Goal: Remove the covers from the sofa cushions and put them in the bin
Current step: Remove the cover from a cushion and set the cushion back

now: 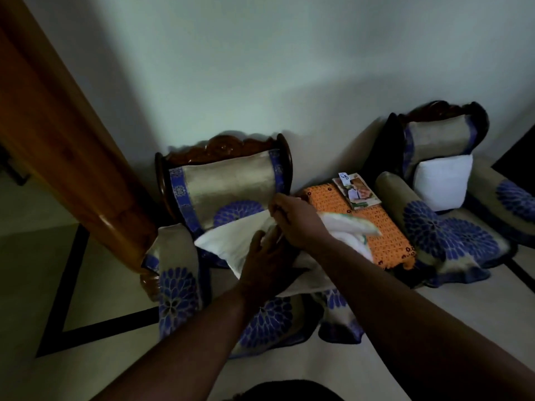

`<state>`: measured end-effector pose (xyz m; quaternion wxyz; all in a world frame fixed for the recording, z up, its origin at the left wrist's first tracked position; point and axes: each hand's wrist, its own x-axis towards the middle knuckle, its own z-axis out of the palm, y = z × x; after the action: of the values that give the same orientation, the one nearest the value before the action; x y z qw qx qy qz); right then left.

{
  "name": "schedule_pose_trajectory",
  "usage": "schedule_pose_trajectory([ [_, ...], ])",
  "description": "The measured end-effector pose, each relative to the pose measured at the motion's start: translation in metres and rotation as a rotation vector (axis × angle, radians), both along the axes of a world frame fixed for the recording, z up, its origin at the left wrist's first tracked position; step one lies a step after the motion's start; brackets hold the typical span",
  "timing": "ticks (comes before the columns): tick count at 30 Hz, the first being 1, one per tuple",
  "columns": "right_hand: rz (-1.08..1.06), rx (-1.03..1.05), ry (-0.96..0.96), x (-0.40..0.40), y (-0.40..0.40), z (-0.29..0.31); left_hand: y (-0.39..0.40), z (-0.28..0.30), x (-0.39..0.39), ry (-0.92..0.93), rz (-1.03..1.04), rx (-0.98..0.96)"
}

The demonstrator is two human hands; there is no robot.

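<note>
At frame centre, the cushion [223, 241] lies on the chair [228, 175] seat. The left hand [265, 256] presses it down with relaxed fingers so it stays put, while the right hand [295, 218] pinches the cover [344, 227] edge, likely to peel it off. No bin shows.

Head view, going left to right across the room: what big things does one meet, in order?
Slanted brown wooden door frame → near carved armchair with blue-flowered cover → orange patterned side table → second armchair holding a plain white cushion.
</note>
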<state>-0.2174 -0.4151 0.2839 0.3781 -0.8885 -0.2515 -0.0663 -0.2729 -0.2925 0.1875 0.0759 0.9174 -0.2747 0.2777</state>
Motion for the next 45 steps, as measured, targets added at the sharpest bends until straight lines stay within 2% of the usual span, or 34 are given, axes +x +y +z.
schedule_pose_trajectory([
  [3,-0.021,-0.125,-0.116,-0.001,-0.009,0.009,-0.017,-0.005,-0.010,-0.022,0.059,-0.083],
  [7,-0.065,-0.095,-0.174,-0.004,-0.030,0.019,-0.012,-0.015,-0.010,0.039,-0.020,-0.214],
  [9,0.012,-0.156,-0.171,-0.008,-0.036,0.018,-0.001,-0.006,0.000,0.127,0.047,-0.173],
  [11,0.079,-0.233,-0.177,-0.014,-0.036,0.010,0.007,0.010,0.015,0.268,0.143,-0.045],
  [13,0.073,-0.234,-0.176,-0.017,-0.033,0.002,0.008,0.026,0.025,0.389,0.213,0.051],
  [16,0.021,-0.113,-0.076,-0.015,-0.033,0.000,0.008,0.038,0.033,0.365,0.201,0.077],
  [18,0.001,-0.129,-0.067,-0.014,-0.040,-0.003,0.010,0.041,0.035,0.335,0.183,0.030],
  [22,-0.157,-0.441,-0.098,-0.010,-0.050,-0.016,0.014,0.044,0.036,0.337,0.222,0.066],
  [26,-0.438,-0.492,-0.113,-0.002,-0.039,-0.012,0.008,0.040,0.026,0.249,0.171,0.044],
  [28,-0.477,-0.529,-0.161,0.001,-0.038,-0.012,0.005,0.043,0.023,0.247,0.214,-0.002],
  [32,-0.556,-0.616,-0.148,0.001,-0.053,-0.015,0.012,0.053,0.023,0.361,0.393,-0.096],
  [35,-0.491,-0.571,-0.214,-0.003,-0.063,-0.020,0.020,0.051,0.022,0.386,0.529,-0.106],
  [38,-0.357,-0.429,-0.264,-0.010,-0.053,-0.017,0.010,0.045,0.021,0.190,0.568,-0.129],
  [39,-0.344,-0.344,-0.259,-0.012,-0.048,-0.011,0.005,0.042,0.021,0.128,0.524,-0.103],
  [42,-0.312,-0.063,-0.260,-0.013,-0.038,0.009,0.004,0.028,0.021,0.093,0.248,0.148],
  [43,-0.295,-0.044,-0.290,-0.014,-0.038,0.013,0.011,0.027,0.025,0.110,0.225,0.174],
  [45,-0.253,-0.134,-0.360,-0.016,-0.036,0.013,0.021,0.036,0.037,0.162,0.310,0.084],
])
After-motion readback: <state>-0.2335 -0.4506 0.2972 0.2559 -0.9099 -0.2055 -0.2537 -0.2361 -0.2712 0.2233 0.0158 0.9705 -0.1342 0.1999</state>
